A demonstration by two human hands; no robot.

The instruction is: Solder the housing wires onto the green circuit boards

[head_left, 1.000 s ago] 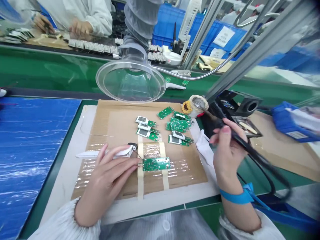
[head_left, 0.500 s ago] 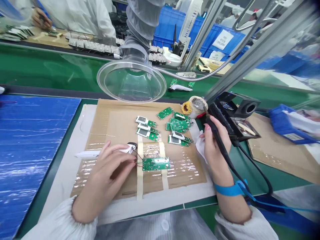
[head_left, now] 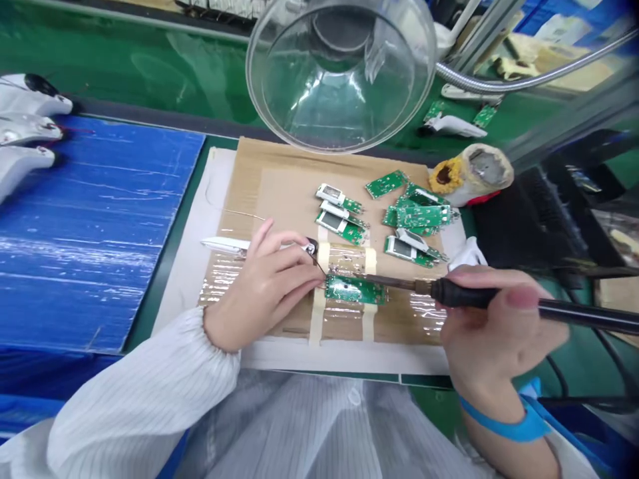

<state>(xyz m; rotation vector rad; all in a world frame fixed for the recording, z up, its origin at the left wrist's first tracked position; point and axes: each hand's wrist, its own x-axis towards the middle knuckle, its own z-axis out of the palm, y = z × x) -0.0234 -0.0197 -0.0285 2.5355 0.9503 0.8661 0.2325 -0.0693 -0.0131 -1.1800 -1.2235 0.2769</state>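
A small green circuit board (head_left: 355,290) lies on the taped cardboard mat (head_left: 259,179) between two strips of masking tape. My left hand (head_left: 264,286) rests on the mat just left of it, fingers pinched together on thin wires at the board's left edge. A white plastic part (head_left: 224,245) lies under that hand. My right hand (head_left: 492,326) is closed round the black handle of a soldering iron (head_left: 469,295). The iron's metal tip reaches left over the board's top edge.
Several more green boards (head_left: 414,216) lie at the mat's far right. A soldering stand with a yellow sponge (head_left: 469,174) stands beyond them. A clear fume hood (head_left: 342,66) hangs above the mat's far edge. A blue sheet (head_left: 90,226) covers the left, with white parts (head_left: 27,126) on it.
My right hand brought the soldering iron from the stand at the right down to the board. The view tilted down and closer. My left hand stayed at the wires.
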